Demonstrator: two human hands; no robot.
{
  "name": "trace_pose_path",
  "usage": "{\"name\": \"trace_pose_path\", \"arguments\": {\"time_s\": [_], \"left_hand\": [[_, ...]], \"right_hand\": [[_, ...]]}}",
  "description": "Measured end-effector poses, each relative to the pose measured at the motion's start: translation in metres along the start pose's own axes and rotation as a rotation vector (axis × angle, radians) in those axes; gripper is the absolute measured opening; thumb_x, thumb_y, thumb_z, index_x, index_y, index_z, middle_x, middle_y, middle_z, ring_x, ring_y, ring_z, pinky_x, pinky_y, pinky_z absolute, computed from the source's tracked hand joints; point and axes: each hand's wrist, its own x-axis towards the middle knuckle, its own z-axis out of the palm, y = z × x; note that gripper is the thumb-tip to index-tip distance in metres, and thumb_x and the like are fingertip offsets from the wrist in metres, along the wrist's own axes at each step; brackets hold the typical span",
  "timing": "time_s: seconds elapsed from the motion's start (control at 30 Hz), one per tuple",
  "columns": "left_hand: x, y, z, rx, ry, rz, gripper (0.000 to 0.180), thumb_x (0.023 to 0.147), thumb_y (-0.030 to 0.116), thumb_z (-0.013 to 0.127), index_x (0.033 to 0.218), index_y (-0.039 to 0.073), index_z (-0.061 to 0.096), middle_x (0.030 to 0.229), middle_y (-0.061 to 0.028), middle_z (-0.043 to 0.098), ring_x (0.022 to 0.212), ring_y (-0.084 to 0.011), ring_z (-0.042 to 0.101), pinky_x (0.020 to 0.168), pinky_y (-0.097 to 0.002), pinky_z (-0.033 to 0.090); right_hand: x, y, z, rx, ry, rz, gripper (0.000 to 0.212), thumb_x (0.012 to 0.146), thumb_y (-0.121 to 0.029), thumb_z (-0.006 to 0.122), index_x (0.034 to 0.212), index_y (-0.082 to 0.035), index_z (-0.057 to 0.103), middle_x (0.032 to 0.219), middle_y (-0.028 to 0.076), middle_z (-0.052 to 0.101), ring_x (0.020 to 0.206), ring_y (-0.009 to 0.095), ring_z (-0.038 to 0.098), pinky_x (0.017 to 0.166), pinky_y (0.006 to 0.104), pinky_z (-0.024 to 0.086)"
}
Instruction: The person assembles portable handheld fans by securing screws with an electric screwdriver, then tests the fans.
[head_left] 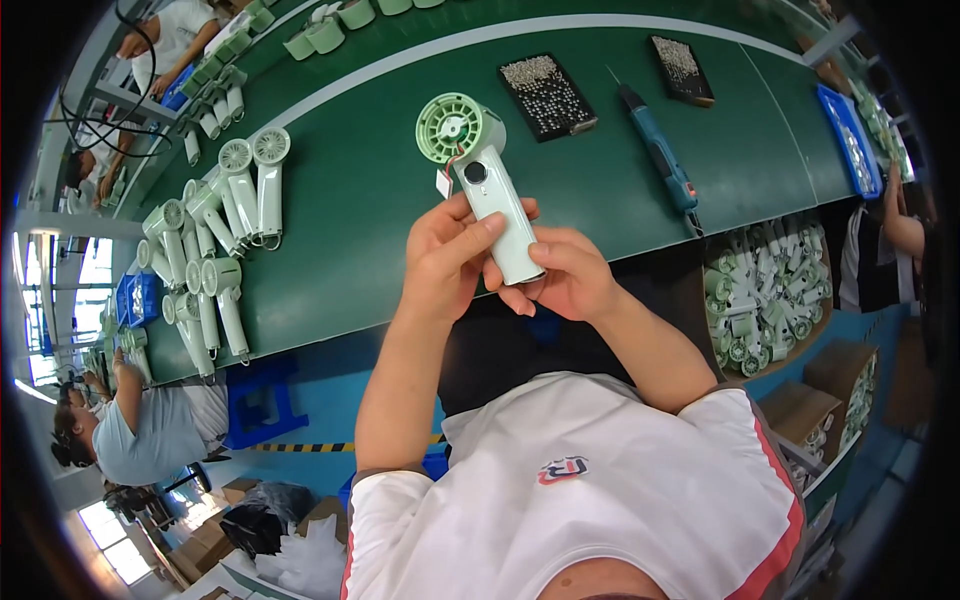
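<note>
A pale green handheld fan [512, 225] is held above the green table [360, 215], its round grille head pointing away from me. The head's open side shows a spoked ring, and red and dark wires run from it to a small white tag or connector [443, 183] hanging beside the neck. A round dark button or display sits on the upper handle. My left hand [445, 258] is closed around the handle, its thumb across the front. My right hand [572, 270] grips the handle's lower end between thumb and fingers; some fingertips are hidden behind it.
Two black trays [584, 127] of small metal pieces lie at the back, with a teal electric screwdriver [655, 145] between them. Several fans [238, 190] stand or lie at left. A box of fan parts [765, 295] is at lower right. People work nearby on both sides.
</note>
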Motion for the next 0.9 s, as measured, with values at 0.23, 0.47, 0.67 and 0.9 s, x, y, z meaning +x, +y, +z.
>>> {"name": "trace_pose_path", "arguments": {"time_s": [0.23, 0.47, 0.67, 0.9], "left_hand": [[0.000, -0.005, 0.009, -0.012, 0.094, 0.015, 0.033, 0.094, 0.007, 0.067, 0.119, -0.014, 0.060, 0.116, -0.0268, 0.070, 0.061, -0.0174, 0.065, 0.056, -0.0310, 0.057], [0.000, -0.017, 0.026, -0.002, 0.217, 0.187, 0.032, 0.095, 0.004, 0.070, 0.122, -0.011, 0.064, 0.113, -0.0155, 0.071, 0.079, -0.0134, 0.066, 0.069, -0.0274, 0.054], [0.013, -0.023, 0.008, 0.063, 0.302, 0.113, 0.031, 0.098, 0.011, 0.070, 0.120, -0.010, 0.066, 0.110, -0.0139, 0.072, 0.093, -0.0166, 0.068, 0.081, -0.0286, 0.054], [0.016, -0.018, 0.015, -0.027, 0.243, 0.169, 0.033, 0.102, 0.015, 0.063, 0.122, -0.011, 0.063, 0.115, -0.0210, 0.071, 0.103, -0.0244, 0.069, 0.093, -0.0366, 0.054]], "right_hand": [[-0.002, -0.005, -0.004, 0.098, 0.002, 0.005, 0.047, 0.105, -0.029, 0.043, 0.124, 0.011, 0.056, 0.106, 0.021, 0.066, 0.077, 0.026, 0.066, 0.063, 0.0331, 0.054], [0.001, -0.023, 0.020, -1.335, 0.407, -0.412, 0.054, 0.093, -0.012, 0.070, 0.140, 0.008, 0.052, 0.099, 0.018, 0.064, 0.076, 0.023, 0.064, 0.064, 0.0345, 0.053], [-0.001, -0.015, 0.021, -1.590, 0.449, -0.614, 0.066, 0.084, -0.008, 0.078, 0.142, 0.008, 0.051, 0.100, 0.015, 0.060, 0.078, 0.021, 0.061, 0.066, 0.0312, 0.053], [-0.009, -0.018, 0.022, -0.704, 0.430, -0.216, 0.054, 0.098, -0.005, 0.067, 0.147, 0.007, 0.048, 0.113, 0.012, 0.067, 0.096, 0.016, 0.068, 0.080, 0.0279, 0.058]]}}
